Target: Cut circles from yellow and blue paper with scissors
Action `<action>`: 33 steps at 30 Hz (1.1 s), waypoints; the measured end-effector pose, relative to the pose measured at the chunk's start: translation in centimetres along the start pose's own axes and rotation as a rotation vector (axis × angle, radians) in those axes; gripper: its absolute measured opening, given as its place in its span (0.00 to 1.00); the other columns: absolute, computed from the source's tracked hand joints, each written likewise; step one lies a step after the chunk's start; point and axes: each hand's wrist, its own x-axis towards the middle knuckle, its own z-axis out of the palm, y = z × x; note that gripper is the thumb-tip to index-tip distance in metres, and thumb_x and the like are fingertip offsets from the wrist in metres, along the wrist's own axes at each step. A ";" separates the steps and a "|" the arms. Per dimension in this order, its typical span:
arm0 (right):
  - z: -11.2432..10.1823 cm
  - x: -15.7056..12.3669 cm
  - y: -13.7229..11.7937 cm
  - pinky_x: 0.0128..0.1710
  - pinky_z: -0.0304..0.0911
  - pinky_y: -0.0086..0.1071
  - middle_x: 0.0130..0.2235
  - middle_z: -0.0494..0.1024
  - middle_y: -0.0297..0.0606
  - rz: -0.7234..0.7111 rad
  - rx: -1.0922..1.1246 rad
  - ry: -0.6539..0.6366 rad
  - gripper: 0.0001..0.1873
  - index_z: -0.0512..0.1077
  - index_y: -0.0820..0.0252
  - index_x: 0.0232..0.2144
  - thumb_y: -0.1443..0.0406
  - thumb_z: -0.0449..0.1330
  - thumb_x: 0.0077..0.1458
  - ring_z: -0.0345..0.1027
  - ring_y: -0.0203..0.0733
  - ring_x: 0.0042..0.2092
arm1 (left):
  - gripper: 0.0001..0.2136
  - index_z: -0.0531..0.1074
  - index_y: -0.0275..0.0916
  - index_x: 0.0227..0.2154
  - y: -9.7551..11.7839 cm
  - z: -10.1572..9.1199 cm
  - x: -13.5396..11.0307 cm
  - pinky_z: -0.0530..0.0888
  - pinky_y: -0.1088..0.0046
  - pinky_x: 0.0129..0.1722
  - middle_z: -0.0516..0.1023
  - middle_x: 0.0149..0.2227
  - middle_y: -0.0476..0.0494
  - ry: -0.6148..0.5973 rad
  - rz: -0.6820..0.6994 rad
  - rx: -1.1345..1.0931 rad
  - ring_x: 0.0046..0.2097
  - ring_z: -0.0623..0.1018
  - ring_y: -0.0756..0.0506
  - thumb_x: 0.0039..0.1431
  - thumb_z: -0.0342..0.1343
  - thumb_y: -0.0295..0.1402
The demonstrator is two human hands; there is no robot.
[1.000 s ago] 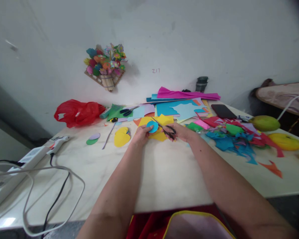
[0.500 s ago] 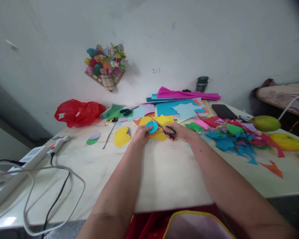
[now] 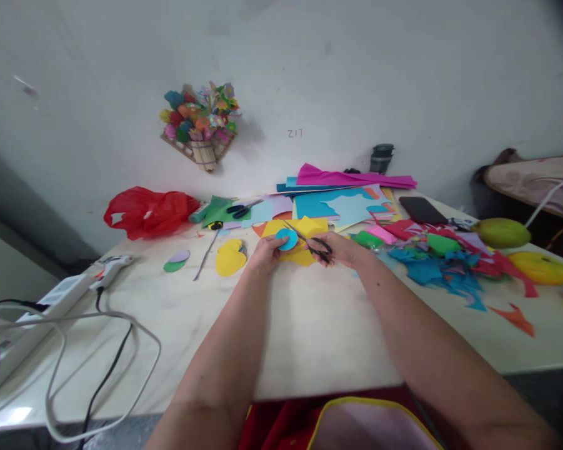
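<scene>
Between the thumb and fingers of my left hand [image 3: 265, 254] are a round blue paper disc [image 3: 288, 239] and, beneath it, yellow paper [image 3: 304, 255]. My right hand [image 3: 340, 249] is closed on the handles of dark scissors [image 3: 319, 247]. Their blades are parted and point up and left, close beside the disc's right edge. Yellow and orange sheets lie just behind my hands. Left of my left hand rest yellow cut paper shapes [image 3: 230, 257], along with green and lilac rounds [image 3: 177, 260].
A second pair of scissors [image 3: 244, 209] and a red plastic bag [image 3: 150, 211] lie at the back left. Coloured paper scraps [image 3: 450, 265], a phone [image 3: 422, 210] and mangoes [image 3: 502, 232] are on the right. A power strip [image 3: 51, 300] with looping cables occupies the left edge. Paper sheets [image 3: 342, 203] are stacked behind.
Hardly anything differs. The whole view has shifted very slightly, while both hands keep the same hold on the paper and scissors.
</scene>
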 end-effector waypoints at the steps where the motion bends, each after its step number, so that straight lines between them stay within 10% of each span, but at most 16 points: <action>1: 0.0 0.0 0.0 0.13 0.47 0.25 0.19 0.70 0.31 -0.001 0.001 -0.002 0.11 0.67 0.60 0.23 0.59 0.60 0.48 0.60 0.29 0.16 | 0.09 0.77 0.31 0.24 0.0 0.0 0.0 0.78 0.60 0.48 0.82 0.28 0.37 0.000 -0.002 -0.002 0.37 0.83 0.39 0.41 0.70 0.29; 33: -0.3 0.5 0.6 0.13 0.45 0.27 0.19 0.69 0.31 0.008 -0.014 0.005 0.17 0.68 0.61 0.23 0.54 0.63 0.51 0.58 0.29 0.16 | 0.08 0.77 0.31 0.27 0.2 0.2 -0.1 0.80 0.58 0.46 0.82 0.32 0.36 0.084 -0.008 -0.010 0.41 0.83 0.36 0.41 0.68 0.27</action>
